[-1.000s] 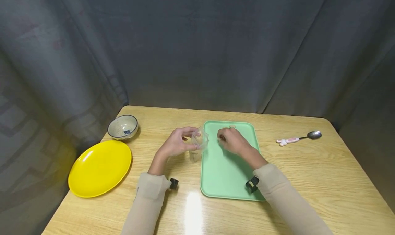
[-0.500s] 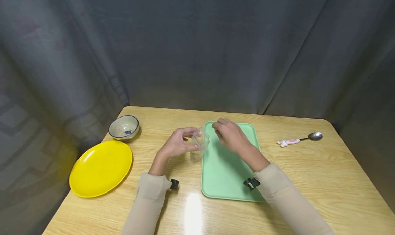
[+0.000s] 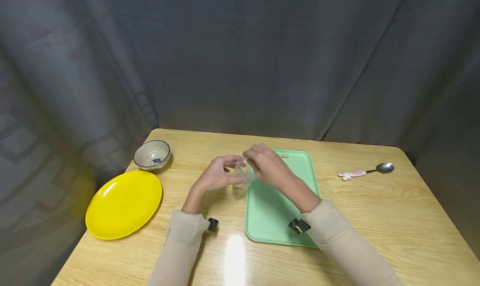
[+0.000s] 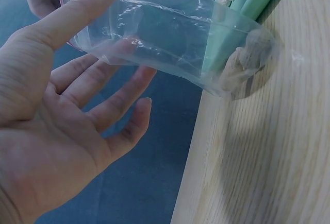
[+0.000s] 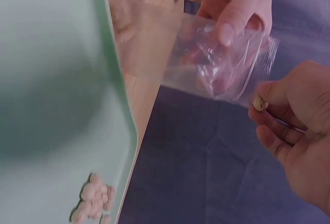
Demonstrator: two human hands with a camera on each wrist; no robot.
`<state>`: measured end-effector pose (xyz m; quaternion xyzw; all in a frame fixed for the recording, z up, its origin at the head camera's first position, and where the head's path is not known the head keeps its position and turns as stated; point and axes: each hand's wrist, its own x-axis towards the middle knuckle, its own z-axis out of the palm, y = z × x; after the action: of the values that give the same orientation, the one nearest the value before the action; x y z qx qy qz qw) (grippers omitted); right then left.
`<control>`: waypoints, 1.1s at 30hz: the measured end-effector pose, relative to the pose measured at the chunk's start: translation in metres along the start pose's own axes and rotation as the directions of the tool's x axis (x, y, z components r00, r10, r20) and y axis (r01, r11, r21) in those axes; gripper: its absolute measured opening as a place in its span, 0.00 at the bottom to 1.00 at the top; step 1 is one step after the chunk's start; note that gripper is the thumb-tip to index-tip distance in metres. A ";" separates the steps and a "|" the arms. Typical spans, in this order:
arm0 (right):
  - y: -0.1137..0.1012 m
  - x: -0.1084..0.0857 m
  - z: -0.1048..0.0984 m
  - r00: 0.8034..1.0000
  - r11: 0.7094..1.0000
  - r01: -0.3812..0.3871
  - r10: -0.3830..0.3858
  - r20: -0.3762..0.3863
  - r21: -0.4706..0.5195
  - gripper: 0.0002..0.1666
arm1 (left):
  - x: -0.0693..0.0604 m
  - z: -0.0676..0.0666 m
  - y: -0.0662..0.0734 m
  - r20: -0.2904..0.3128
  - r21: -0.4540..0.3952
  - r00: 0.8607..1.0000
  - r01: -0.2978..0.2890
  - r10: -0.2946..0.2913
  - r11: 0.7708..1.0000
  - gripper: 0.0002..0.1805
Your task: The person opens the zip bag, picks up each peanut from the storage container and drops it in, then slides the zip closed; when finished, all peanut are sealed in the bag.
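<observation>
My left hand (image 3: 216,174) holds a clear zip bag (image 4: 170,33) by its mouth, thumb on one side and fingers on the other. Several peanuts in the shell (image 4: 238,64) lie at the bag's bottom, which hangs beside the green tray (image 3: 277,223). At the bag's mouth is my right hand (image 3: 268,166), pinching a peanut (image 5: 260,103) between thumb and forefinger. More peanuts (image 5: 93,199) sit in a small group at the tray's far end; the head view shows them partly hidden by the right hand.
A yellow plate (image 3: 123,204) lies at the table's left edge, with a speckled blue-rimmed bowl (image 3: 151,154) behind it. To the right of the tray is a spoon (image 3: 365,171) with a pink and white rabbit handle. A grey curtain (image 3: 240,61) hangs behind the table.
My right hand has lifted from the tray's far end and moved left to the bag's mouth, with a peanut in its fingers. The left hand and the bag have stayed almost still.
</observation>
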<state>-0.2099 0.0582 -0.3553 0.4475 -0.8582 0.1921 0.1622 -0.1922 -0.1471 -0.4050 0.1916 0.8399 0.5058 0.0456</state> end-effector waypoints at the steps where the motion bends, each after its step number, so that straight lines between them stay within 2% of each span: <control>1: -0.002 0.000 0.000 1.000 1.000 0.001 -0.001 0.005 -0.002 0.09 | 0.000 0.000 -0.001 0.001 -0.005 1.000 -0.003 0.003 1.000 0.32; 9: -0.007 0.003 0.001 1.000 1.000 -0.004 0.004 0.015 0.017 0.08 | -0.001 -0.002 -0.002 -0.003 -0.037 1.000 -0.003 0.003 0.999 0.32; 17: -0.010 0.001 0.002 0.995 0.994 -0.084 0.081 0.050 0.070 0.10 | 0.000 -0.001 -0.002 -0.001 -0.048 1.000 -0.003 0.003 0.999 0.32; 24: -0.009 -0.002 0.000 0.994 0.988 -0.103 0.100 0.035 0.114 0.08 | 0.001 0.000 -0.002 0.001 -0.046 1.000 -0.011 0.011 0.999 0.32; 29: -0.003 -0.005 -0.007 0.993 0.984 -0.115 0.113 0.019 0.136 0.09 | 0.001 0.000 -0.003 -0.007 -0.025 1.000 0.005 -0.006 1.000 0.33; 33: 0.014 -0.009 -0.014 0.989 0.980 -0.149 0.150 0.004 0.130 0.09 | 0.000 0.001 -0.003 -0.016 -0.019 1.000 0.025 -0.025 1.000 0.35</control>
<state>-0.2151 0.0789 -0.3503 0.3910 -0.8746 0.2602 0.1202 -0.1930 -0.1475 -0.4077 0.1766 0.8379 0.5144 0.0470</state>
